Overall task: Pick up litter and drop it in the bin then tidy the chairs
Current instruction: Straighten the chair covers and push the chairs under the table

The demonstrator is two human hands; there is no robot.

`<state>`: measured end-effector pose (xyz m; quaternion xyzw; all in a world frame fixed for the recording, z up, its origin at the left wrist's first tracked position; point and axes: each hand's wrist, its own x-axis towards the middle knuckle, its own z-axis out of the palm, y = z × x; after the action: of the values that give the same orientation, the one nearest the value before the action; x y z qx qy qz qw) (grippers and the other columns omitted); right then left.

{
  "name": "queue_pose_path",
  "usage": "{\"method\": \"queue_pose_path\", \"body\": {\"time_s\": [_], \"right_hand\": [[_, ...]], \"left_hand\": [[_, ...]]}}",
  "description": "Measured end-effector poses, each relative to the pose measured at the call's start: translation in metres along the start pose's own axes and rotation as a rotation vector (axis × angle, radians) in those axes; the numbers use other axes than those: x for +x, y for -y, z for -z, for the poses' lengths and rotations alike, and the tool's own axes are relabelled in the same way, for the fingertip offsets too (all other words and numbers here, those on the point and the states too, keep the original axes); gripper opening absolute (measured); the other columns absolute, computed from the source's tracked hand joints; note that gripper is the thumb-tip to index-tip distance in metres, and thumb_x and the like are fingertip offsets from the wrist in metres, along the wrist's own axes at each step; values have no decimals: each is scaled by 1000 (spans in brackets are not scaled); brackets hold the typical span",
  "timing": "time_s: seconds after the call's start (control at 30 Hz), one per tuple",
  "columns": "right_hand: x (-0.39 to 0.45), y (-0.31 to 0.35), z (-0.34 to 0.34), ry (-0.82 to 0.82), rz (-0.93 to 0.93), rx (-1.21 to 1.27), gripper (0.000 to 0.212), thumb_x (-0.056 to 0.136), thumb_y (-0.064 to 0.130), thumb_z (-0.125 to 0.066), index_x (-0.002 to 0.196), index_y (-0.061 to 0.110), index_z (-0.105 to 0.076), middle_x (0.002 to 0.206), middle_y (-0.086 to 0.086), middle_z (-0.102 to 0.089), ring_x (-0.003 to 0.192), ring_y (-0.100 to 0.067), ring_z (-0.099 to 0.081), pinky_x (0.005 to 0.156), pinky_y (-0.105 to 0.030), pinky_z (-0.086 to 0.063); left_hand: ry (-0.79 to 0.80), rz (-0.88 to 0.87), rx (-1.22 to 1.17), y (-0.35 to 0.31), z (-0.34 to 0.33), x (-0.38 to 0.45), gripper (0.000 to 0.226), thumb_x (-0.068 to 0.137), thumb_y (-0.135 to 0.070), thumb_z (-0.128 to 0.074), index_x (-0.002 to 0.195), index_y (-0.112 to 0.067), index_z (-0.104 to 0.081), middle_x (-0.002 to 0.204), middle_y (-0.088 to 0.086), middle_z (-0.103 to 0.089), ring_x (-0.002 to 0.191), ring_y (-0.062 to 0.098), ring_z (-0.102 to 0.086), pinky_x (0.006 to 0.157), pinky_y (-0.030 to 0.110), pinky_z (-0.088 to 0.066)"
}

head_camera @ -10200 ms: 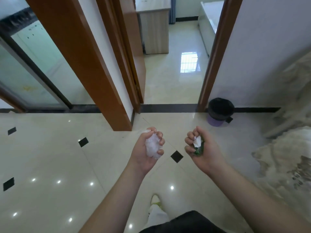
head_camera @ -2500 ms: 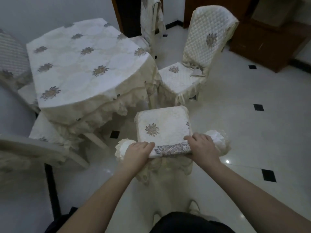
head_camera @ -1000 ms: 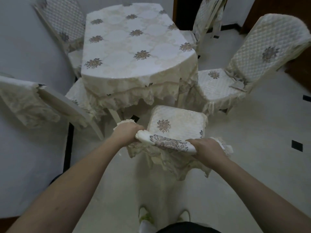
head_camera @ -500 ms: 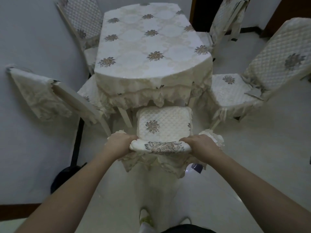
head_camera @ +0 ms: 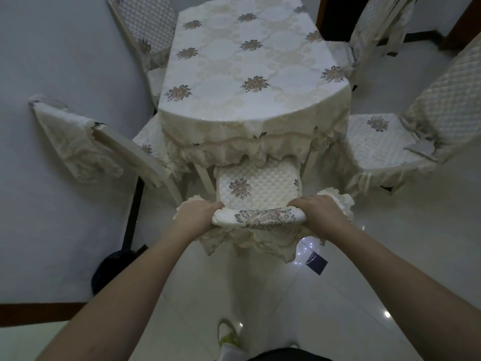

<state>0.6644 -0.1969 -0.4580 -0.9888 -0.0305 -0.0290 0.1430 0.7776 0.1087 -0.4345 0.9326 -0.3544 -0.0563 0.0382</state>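
Both the left hand (head_camera: 196,213) and right hand (head_camera: 318,213) grip the chair (head_camera: 256,187) backrest top, seat partly under the surface (head_camera: 250,63). Best push straight, evenly, minding the frill.

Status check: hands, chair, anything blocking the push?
Left hand and right hand grip the chair top rail. Seat front under tablecloth fringe. Nothing seen blocking.

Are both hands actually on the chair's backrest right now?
Touching. The head view shows the left hand and right hand gripping the two ends of the chair's backrest, fingers curled over its top edge.
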Motion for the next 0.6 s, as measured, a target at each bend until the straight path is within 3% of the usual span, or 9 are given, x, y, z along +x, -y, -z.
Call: {"method": "queue_pose_path", "body": {"time_s": [0.1,0.3,0.6], "right_hand": [[16,-7,4,17,-7,5,40,64,14,-78,100,27,-69,86,2,-69,79,-26,-65,69,-37,-45],[50,-27,13,69,-17,14,39,69,23,-77,106,29,-67,96,3,-67,92,-23,-61,79,-37,-41],[73,-62,16,76,-41,9,36,68,26,-79,102,27,-69,96,1,-69,86,-25,-64,72,-35,-44]], "left_hand": [[61,52,-40,-2,4,15,26,80,-26,-72,102,-15,-66,95,5,-68,92,27,-61,67,29,-29],[168,167,11,-3,12,57,33,82,-33,-70,112,-25,-61,106,-2,-67,103,21,-59,67,28,-30],[175,128,-42,-7,11,87,36,81,-34,-69,116,-28,-62,109,-3,-68,105,21,-60,68,28,-37]]}}
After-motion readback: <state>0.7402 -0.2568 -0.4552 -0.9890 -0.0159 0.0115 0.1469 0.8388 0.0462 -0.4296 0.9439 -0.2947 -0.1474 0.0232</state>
